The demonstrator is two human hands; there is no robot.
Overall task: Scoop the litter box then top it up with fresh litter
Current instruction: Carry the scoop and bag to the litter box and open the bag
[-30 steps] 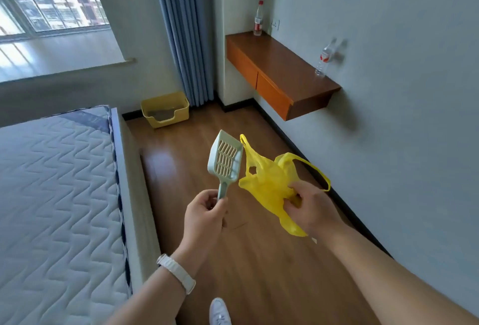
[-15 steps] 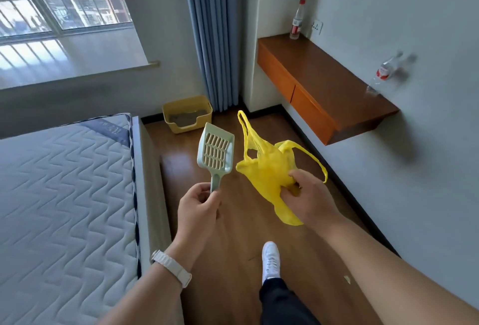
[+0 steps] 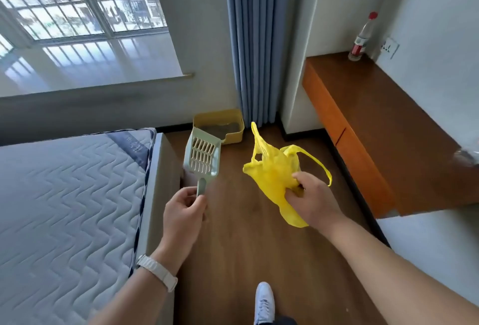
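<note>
On a brown wood-plank floor (image 3: 246, 247), in a narrow strip between a bed and a wall-mounted desk. Bare quilted mattress (image 3: 64, 208) to the left, grey zigzag stitching, dark blue edging. Desk (image 3: 383, 127) to the right: dark brown top, orange drawer fronts. A clear bottle (image 3: 361, 38) with a red cap and red label stands upright at the desk's far end, next to a wall socket (image 3: 390, 47).

Far wall: large barred window (image 3: 85, 5) with a pale sill, blue curtain (image 3: 254, 47) bunched into folds reaching the floor. Yellow litter box (image 3: 220, 125) sits on the floor at the foot of the curtain, against the wall, grey litter inside.

Left hand (image 3: 184, 218), white watch (image 3: 158, 274) on the wrist, fingers curled tight around the handle of a pale green slotted scoop (image 3: 203, 156), blade tilted up. Right hand (image 3: 313, 202) pinches a crumpled yellow plastic bag (image 3: 274, 177), fingers bunched into the plastic, handle loops hanging loose. Both held in the air, well short of the box. White shoe (image 3: 263, 301) at bottom edge.
</note>
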